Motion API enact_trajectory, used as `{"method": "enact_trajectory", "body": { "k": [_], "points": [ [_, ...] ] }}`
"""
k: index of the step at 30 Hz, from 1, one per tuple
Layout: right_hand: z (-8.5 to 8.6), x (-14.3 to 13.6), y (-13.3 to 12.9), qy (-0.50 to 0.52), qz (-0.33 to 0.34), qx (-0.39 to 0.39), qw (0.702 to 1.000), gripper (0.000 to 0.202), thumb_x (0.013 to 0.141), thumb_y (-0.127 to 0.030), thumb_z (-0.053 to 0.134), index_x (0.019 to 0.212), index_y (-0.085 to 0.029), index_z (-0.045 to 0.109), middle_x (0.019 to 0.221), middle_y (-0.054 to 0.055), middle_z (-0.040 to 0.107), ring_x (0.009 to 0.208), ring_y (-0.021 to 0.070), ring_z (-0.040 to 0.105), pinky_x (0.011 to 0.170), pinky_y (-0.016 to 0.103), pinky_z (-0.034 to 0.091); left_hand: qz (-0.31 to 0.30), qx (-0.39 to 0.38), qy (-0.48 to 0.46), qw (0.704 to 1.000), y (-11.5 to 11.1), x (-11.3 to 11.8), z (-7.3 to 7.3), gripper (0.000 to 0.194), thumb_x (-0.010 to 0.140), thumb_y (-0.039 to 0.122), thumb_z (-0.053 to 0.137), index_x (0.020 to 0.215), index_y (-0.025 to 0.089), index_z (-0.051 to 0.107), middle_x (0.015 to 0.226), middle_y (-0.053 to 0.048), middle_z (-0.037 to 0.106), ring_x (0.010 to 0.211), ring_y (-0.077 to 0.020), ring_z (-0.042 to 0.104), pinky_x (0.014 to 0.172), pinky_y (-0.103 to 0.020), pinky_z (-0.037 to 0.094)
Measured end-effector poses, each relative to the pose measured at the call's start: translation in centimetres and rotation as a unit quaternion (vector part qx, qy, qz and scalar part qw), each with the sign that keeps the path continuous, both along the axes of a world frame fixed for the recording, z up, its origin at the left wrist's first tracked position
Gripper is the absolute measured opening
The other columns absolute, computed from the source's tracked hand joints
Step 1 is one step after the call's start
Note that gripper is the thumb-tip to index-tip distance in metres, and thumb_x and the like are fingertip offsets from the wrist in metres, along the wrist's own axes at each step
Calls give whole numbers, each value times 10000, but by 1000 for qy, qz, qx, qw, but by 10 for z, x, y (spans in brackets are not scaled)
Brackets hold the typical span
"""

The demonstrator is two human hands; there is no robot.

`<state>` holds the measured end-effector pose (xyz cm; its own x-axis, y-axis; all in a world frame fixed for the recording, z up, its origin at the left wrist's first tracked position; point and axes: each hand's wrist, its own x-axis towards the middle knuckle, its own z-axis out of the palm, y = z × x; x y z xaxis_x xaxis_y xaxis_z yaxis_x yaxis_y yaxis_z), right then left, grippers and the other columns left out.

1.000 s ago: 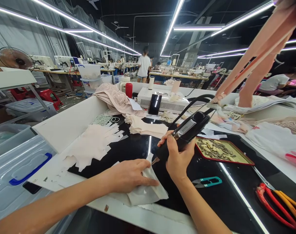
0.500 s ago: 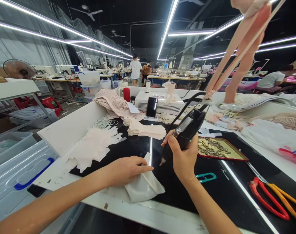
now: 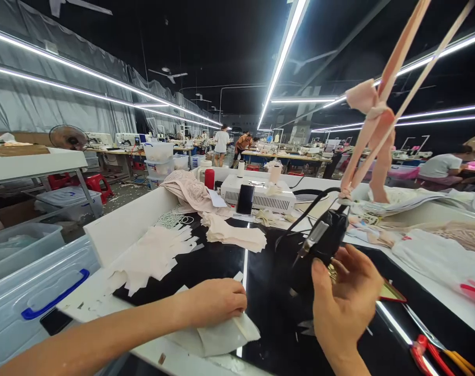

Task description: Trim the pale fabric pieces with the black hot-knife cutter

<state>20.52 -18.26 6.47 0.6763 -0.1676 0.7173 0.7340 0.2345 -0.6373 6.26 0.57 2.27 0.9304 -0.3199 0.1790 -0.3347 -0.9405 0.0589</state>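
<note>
My left hand (image 3: 217, 302) is closed on a piece of off-white fabric (image 3: 225, 338) near the front edge of the black work surface. My right hand (image 3: 345, 297) has its fingers apart and curved, with nothing in its grasp. Just above and left of it, a black handheld tool (image 3: 331, 230) with a metal tip hangs from knotted pink fabric strips (image 3: 372, 130). Its cable runs back to a white box (image 3: 257, 194). Behind my right hand, a tray (image 3: 394, 292) is mostly hidden.
Cut fabric pieces (image 3: 151, 256) lie on the left and a small stack (image 3: 235, 232) at the back. A phone (image 3: 245, 199) leans on the white box. Red-handled scissors (image 3: 425, 351) lie at the right front. People and sewing tables are in the background.
My right hand has let go of the black tool, opened and moved right and down. The tool now hangs farther right. My left hand's fingers have curled in. The camera view has tilted up.
</note>
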Motion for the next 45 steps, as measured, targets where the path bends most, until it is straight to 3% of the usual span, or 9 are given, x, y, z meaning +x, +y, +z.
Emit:
{"method": "enact_trajectory", "body": {
  "k": [2,5,8,13,17,21,29,34,45],
  "points": [
    [-5,0,-11,-79,-46,23,996,436,814,-252,832,1210,-228,651,1125,58,636,1042,233,654,999,443,510,1,13,-3,1000,-2,0,0,82,983,129,691,919,174,669,1053,-47,732,1003,-193,719,864,-268,574],
    [-17,-8,-26,-221,-65,-94,969,274,853,-103,766,1088,-223,690,984,30,686,918,187,673,902,338,537,16,28,-7,999,-3,-2,8,113,958,81,655,889,170,639,924,-43,715,902,-207,703,798,-287,549],
    [-35,-21,-30,-278,54,-227,932,276,922,-92,690,1149,-250,684,986,17,738,894,166,713,828,273,577,51,-5,-15,999,-4,-8,25,89,994,127,601,931,185,626,878,-16,699,814,-188,670,725,-279,497],
    [-64,-43,0,75,261,-270,924,630,918,-460,756,1477,-268,538,1300,102,730,1073,242,731,877,348,622,106,-159,-24,981,-1,-20,59,75,1001,160,551,965,209,595,904,14,690,819,-160,633,746,-258,437],
    [-68,-58,30,233,466,-229,822,694,825,-688,759,1327,-217,674,1115,105,769,989,277,729,865,377,591,156,-262,-31,952,1,-34,76,87,995,213,524,927,212,579,873,27,650,774,-144,572,726,-258,410],
    [-60,-62,50,218,505,-282,786,614,854,-774,656,997,-187,768,827,39,696,780,198,603,747,305,499,186,-381,7,906,9,-44,72,106,979,306,568,972,211,614,908,15,670,810,-154,587,734,-262,428],
    [-29,-60,73,115,600,-368,702,606,875,-754,621,865,-158,732,756,20,591,702,148,447,668,280,381,238,-586,143,762,49,-58,45,618,815,698,764,1132,169,716,872,-8,649,779,-158,550,699,-260,381],
    [-20,-56,89,63,600,-416,680,371,953,-491,541,842,-167,685,801,13,599,753,154,463,714,282,391,273,-634,140,710,53,-66,53,626,690,706,866,942,164,679,846,7,608,755,-131,491,683,-238,331],
    [-33,-16,107,-49,411,-537,735,221,848,-78,425,765,-206,585,821,17,643,835,193,576,792,294,416,311,-520,82,791,79,-52,81,614,704,772,739,691,197,527,659,50,391,642,-125,292,599,-290,174]
  ]
}}
